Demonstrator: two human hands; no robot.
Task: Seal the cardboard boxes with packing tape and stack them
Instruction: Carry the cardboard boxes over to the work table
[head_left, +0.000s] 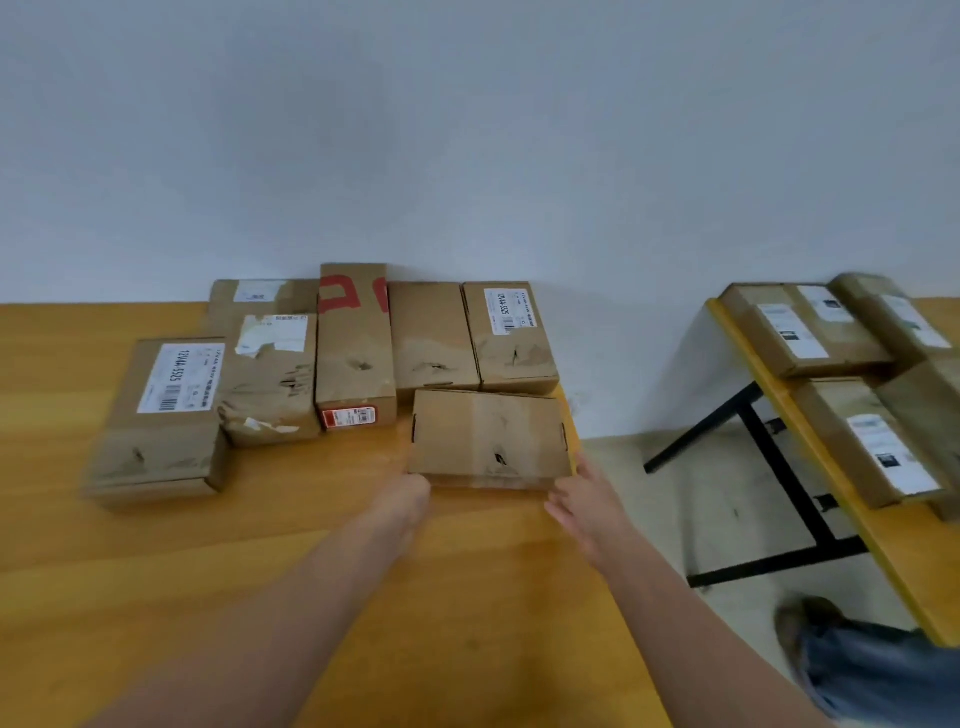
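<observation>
The main risk lies at the table's (311, 545) three o'clock edge. The near box (488, 439) lies flat there with its right end level with the rim, so any nudge toward three o'clock could tip it onto the floor (675, 493). A shove toward twelve o'clock would instead drive it into the two boxes behind it, the plain box (431, 338) and the labelled box (511, 338), which it nearly touches. The right hand (584, 501) is at the box's five o'clock corner, fingers straight and spread, clamped on nothing. The left hand (408, 496) is at the seven o'clock corner, but motion blur hides its fingers, so I cannot tell whether it grips the cardboard or only rests against it. With that uneven contact, a lift could let the box twist and slide out. Its top is scuffed and punctured, so the board would probably buckle under a hard squeeze. No tape roll is in view. Every container is closed, so none shows its contents. That goes for the red-taped box (356, 343) at twelve o'clock, the torn box (272, 379) at eleven, the big labelled box (161, 415) at ten, and the box behind them (260, 296) against the wall. It also goes for the boxes (810, 332) on the second table (831, 499) at two o'clock, none of them stacked.
</observation>
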